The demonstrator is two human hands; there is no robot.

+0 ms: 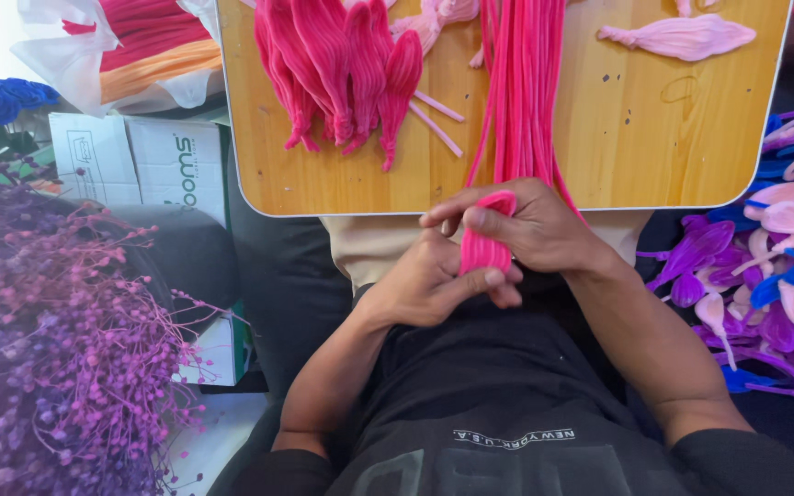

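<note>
Two hands (470, 257) pinch one folded pink petal (484, 241).

so both hands, left hand (425, 285) and right hand (530, 225), meet just before the near edge of the rounded wooden board (636, 138); folded pink chenille stems (487, 243) sit between them; dried purple sprigs (57, 349) left; purple and blue chenille petals (774, 266) right

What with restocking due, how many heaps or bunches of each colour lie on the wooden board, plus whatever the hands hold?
Hot pink petal heap: 1
Hot pink straight-stem bundle: 1
Pale pink bunches: 2
Folded hot pink piece in both hands: 1
Total: 5
</note>
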